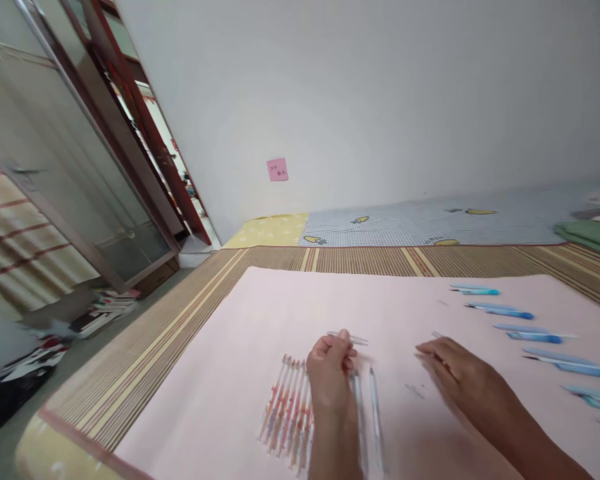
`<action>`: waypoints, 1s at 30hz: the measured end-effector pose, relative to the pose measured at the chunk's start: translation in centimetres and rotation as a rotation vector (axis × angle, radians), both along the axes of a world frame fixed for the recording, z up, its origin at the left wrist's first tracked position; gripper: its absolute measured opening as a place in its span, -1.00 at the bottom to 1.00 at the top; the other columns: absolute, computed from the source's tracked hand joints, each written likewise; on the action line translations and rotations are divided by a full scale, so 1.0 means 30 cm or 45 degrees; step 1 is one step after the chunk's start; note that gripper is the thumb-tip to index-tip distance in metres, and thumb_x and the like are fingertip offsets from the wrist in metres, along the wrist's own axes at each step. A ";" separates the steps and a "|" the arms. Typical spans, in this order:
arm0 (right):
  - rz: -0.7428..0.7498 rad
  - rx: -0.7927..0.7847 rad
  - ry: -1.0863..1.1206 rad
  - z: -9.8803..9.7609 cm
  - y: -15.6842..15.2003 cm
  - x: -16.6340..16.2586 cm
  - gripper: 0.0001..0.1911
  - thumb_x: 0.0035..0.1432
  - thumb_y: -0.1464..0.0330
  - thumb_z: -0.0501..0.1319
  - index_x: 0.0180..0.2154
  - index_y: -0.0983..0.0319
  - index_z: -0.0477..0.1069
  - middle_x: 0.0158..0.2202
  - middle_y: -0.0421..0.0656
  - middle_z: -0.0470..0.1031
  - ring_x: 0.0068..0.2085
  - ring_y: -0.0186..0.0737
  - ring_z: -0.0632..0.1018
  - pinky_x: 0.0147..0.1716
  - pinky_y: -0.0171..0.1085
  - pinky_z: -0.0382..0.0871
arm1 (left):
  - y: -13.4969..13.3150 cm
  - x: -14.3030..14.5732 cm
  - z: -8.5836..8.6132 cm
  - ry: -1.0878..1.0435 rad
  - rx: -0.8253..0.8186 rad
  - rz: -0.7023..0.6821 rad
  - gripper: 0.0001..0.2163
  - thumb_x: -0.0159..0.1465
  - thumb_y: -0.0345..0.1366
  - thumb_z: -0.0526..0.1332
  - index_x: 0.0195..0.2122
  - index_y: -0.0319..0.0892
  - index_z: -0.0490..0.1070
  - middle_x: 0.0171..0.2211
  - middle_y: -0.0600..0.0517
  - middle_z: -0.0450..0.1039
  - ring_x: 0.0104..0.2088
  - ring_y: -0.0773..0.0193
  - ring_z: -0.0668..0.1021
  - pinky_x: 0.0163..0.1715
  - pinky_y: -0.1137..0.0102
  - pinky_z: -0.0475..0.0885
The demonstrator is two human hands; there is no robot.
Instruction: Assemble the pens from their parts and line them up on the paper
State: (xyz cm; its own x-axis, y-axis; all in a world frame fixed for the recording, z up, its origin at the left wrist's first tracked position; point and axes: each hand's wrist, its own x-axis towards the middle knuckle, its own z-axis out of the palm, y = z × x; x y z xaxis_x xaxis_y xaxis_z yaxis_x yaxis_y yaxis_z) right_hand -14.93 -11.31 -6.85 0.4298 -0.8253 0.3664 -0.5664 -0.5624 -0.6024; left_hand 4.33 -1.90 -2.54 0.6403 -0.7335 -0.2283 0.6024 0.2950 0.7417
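Observation:
My left hand is closed in a pinch round a short, slim translucent tube, which lies crosswise in the fingertips. To its right, my right hand hovers with thumb and fingers drawn together; a faint pale tip shows beyond them, too blurred to name. Partly under my left forearm lies a row of slim pens with orange and red patterns. Just right of that wrist are two pale, clear pen-like sticks. Some tiny thin pieces lie on the sheet between the hands.
A large pale pink sheet covers the striped mat. Along its right side lie several blue pen parts in small groups. Patterned bedding and folded green cloth border the back. A pink note sticks to the wall.

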 end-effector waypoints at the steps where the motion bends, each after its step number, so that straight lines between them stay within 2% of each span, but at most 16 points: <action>1: -0.068 0.032 -0.052 0.033 0.002 -0.016 -0.78 0.21 0.21 0.09 -0.28 0.13 0.46 -0.21 -0.11 0.55 -0.24 -0.11 0.54 -0.27 -0.22 0.36 | -0.001 0.002 0.002 0.175 -0.036 -0.044 -0.80 0.04 -0.41 0.44 -0.55 -0.29 0.40 -0.62 0.06 0.42 -0.62 0.46 0.43 -0.64 0.61 0.24; 3: -0.157 0.105 -0.134 0.096 0.010 -0.037 -0.80 0.20 0.23 0.10 -0.27 0.14 0.47 -0.21 -0.12 0.56 -0.24 -0.12 0.54 -0.29 -0.25 0.36 | -0.008 0.005 0.005 0.512 -0.046 -0.134 -0.95 0.15 -0.53 0.32 -0.42 -0.34 0.47 -0.53 -0.01 0.47 -0.54 0.42 0.51 -0.58 0.61 0.35; 5: -0.110 0.151 -0.140 0.138 0.019 -0.040 -0.82 0.19 0.27 0.11 -0.31 0.15 0.47 -0.25 -0.14 0.56 -0.24 -0.14 0.54 -0.28 -0.26 0.36 | -0.018 0.006 0.003 0.695 -0.045 -0.176 -0.91 0.25 -0.58 0.19 -0.33 -0.38 0.48 -0.47 -0.07 0.50 -0.52 0.41 0.54 -0.57 0.60 0.39; 7: -0.004 0.194 -0.030 0.149 0.029 -0.030 -0.82 0.21 0.33 0.09 -0.36 0.16 0.45 -0.32 -0.17 0.54 -0.27 -0.17 0.53 -0.27 -0.27 0.33 | -0.026 0.005 -0.003 0.744 -0.050 -0.207 -0.88 0.29 -0.59 0.14 -0.26 -0.41 0.48 -0.43 -0.10 0.51 -0.50 0.40 0.55 -0.56 0.58 0.43; 11: 0.099 0.254 0.246 0.100 0.055 0.007 -0.78 0.21 0.43 0.05 -0.45 0.19 0.40 -0.39 -0.19 0.48 -0.34 -0.22 0.50 -0.33 -0.29 0.26 | -0.032 0.005 -0.012 0.735 -0.048 -0.206 -0.88 0.30 -0.59 0.13 -0.26 -0.41 0.46 -0.44 -0.11 0.51 -0.50 0.38 0.56 -0.56 0.57 0.45; 16: 0.108 0.225 0.527 0.021 0.072 0.052 -0.78 0.14 0.57 0.05 -0.36 0.22 0.42 -0.31 -0.14 0.48 -0.30 -0.24 0.50 -0.38 -0.33 0.15 | -0.034 0.007 -0.010 0.705 -0.035 -0.232 -0.87 0.32 -0.57 0.12 -0.30 -0.39 0.45 -0.46 -0.08 0.49 -0.54 0.42 0.52 -0.60 0.60 0.42; 20: 0.093 0.227 0.593 0.009 0.077 0.070 -0.77 0.08 0.64 0.06 -0.46 0.24 0.35 -0.37 -0.13 0.44 -0.39 -0.26 0.45 -0.45 -0.32 0.04 | -0.036 0.005 -0.011 0.707 -0.029 -0.245 -0.87 0.32 -0.57 0.11 -0.30 -0.39 0.46 -0.46 -0.07 0.49 -0.53 0.42 0.53 -0.59 0.59 0.43; 27: 0.036 0.222 0.522 0.050 0.116 0.058 -0.75 0.04 0.67 0.03 -0.47 0.21 0.23 -0.48 -0.23 0.34 -0.49 -0.32 0.34 -0.50 -0.33 0.02 | -0.033 -0.004 -0.002 0.722 -0.017 -0.217 -0.87 0.32 -0.59 0.11 -0.30 -0.43 0.46 -0.47 -0.09 0.51 -0.54 0.42 0.53 -0.57 0.59 0.46; 30: 0.006 0.332 0.107 0.095 0.126 0.046 -0.83 0.12 0.54 0.09 -0.46 0.19 0.26 -0.55 -0.28 0.30 -0.50 -0.32 0.35 -0.51 -0.36 0.13 | -0.035 -0.024 0.007 0.721 0.008 -0.198 -0.88 0.30 -0.60 0.14 -0.33 -0.43 0.46 -0.48 -0.10 0.51 -0.55 0.41 0.54 -0.57 0.59 0.47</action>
State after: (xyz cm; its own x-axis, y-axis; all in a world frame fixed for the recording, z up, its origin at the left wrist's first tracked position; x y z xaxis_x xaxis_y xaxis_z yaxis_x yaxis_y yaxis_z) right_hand -13.54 -7.54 -4.00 0.4540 -0.8848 0.1049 -0.6179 -0.3975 -0.6783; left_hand 3.60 -2.94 -2.35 0.3020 -0.8067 -0.5080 0.9413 0.1680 0.2927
